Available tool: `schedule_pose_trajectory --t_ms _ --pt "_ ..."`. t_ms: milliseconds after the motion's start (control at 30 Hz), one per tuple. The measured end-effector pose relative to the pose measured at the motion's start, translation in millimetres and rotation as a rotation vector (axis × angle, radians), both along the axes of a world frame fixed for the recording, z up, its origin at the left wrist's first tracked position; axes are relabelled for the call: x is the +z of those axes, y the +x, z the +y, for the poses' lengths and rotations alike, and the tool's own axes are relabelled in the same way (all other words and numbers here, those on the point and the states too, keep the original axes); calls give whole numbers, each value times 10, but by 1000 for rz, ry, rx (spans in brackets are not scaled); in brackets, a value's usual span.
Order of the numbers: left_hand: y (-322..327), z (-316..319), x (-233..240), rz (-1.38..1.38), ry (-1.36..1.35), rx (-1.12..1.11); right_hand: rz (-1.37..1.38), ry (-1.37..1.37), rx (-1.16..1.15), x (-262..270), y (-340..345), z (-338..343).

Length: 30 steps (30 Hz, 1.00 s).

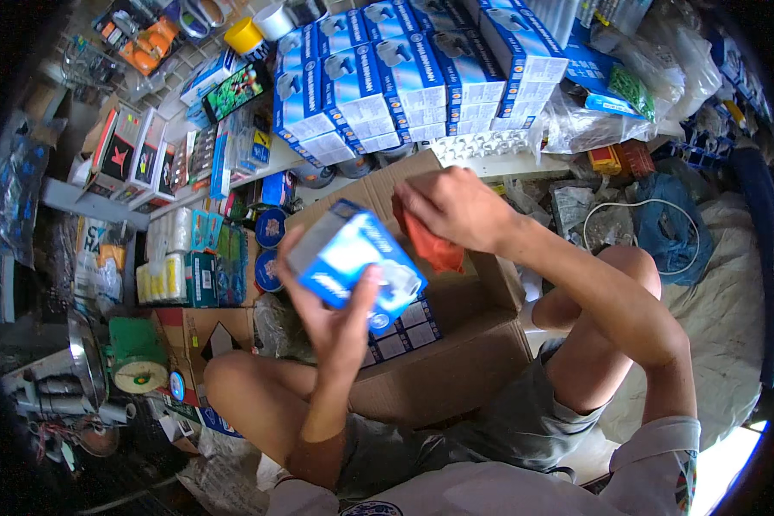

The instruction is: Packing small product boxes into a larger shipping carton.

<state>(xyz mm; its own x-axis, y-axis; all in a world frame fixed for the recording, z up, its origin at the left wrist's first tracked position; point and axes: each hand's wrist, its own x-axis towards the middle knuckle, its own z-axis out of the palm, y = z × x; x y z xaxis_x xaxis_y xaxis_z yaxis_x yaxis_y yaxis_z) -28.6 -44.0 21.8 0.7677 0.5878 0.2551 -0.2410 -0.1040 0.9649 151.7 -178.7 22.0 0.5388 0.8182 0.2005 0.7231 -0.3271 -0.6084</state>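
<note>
In my left hand [338, 316] is a blue-and-white cardboard product box [361, 264], tilted, with a picture and writing on its face. My thumb lies across its front. To its right my right hand [448, 203] grips a crumpled red-orange cloth [435, 245], whose lower end hangs down. Both hands are above an open brown carton [451, 380] between my knees. At the bottom of the carton lie more blue-and-white boxes [403, 335], partly hidden by the held box.
Beyond the carton, stacked blue boxes [387, 71] stand on a shelf. A phone with a lit screen [235, 90] leans left of them. A green scale [138, 358] stands at left. Plastic bags [671, 219] and a white cable [695, 235] lie at right.
</note>
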Motion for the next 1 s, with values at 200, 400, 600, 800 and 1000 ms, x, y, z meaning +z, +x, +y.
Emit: schedule_pose_trajectory --t_ms 200,400,600,800,1000 --pt "206 364 187 -46 -879 -58 -553 -47 289 -369 -552 -183" --pt "834 320 371 -114 -1050 -407 -139 -392 642 -458 -1103 -150" --pt "1514 194 751 -99 -1105 -584 -92 -499 679 -374 -1067 -201" --pt "2014 111 1094 -26 -817 -503 -119 -520 606 -326 -917 -320" --pt "2753 474 1175 80 -838 -499 -142 -486 593 -361 -920 -370"
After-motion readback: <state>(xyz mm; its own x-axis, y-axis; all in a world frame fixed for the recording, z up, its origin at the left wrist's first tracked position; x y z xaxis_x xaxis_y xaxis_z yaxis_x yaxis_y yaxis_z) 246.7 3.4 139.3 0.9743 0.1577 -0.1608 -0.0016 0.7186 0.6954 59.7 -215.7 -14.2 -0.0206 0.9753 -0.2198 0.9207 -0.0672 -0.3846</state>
